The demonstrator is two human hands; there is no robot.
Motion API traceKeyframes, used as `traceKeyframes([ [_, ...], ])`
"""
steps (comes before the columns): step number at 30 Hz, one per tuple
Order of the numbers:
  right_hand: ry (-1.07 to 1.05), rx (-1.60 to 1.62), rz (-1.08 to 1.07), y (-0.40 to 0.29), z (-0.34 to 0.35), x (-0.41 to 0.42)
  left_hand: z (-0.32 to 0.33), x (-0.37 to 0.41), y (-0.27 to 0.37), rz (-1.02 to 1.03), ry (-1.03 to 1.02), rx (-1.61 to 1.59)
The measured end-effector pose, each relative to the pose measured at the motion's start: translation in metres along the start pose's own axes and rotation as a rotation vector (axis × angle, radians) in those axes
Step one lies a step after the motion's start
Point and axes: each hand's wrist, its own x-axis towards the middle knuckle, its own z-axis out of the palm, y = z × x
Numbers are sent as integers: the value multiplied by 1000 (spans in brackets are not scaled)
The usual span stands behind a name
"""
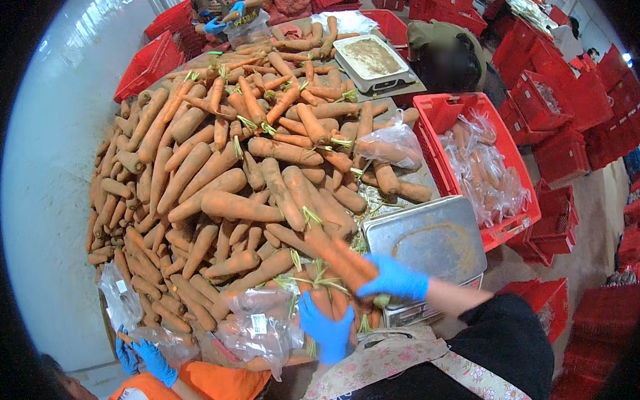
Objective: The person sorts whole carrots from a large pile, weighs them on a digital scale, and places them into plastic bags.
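A big heap of soil-dusted carrots (241, 203) covers the table before me. My right hand (394, 277), in a blue glove, is closed around the ends of a couple of carrots (348, 260), somewhat blurred, beside the metal-topped scale (427, 238). My left hand (327, 324), also blue-gloved, lies with fingers spread on carrots with green stem stubs (319, 298) near my apron; whether it grips one I cannot tell. Left of it lie clear plastic bags of carrots (261, 329), one with a white label, and a thin red-handled tool (225, 349).
A red crate (528, 192) of bagged carrots stands right of the scale. A bagged bundle (392, 144) lies beside it. A second scale (373, 60) is farther back. Co-workers' gloved hands (151, 356) work at lower left and at the far end (224, 21). Red crates (554, 107) are stacked at right.
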Motion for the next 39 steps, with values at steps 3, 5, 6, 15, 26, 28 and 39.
traceKeyframes([
  [3, 118, 180, 36, 47, 68, -31, 0, -2, -7, 32, 38, -182],
  [5, 221, 154, -3, 63, 87, -41, 4, 4, -8, 38, 29, -169],
  [6, 262, 164, -11, 70, 97, -47, 3, 1, -8, 32, 28, -202],
  [15, 502, 301, -48, 118, 130, -52, -3, -23, -29, -34, -18, -58],
  [26, 268, 419, -104, 117, 120, -47, 9, -24, -72, -299, -223, -341],
  [28, 296, 339, -106, 113, 122, -48, -24, -17, -50, -335, -287, -615],
  [39, 368, 381, -51, 129, 135, -40, -26, 9, -106, -424, -704, -696],
])
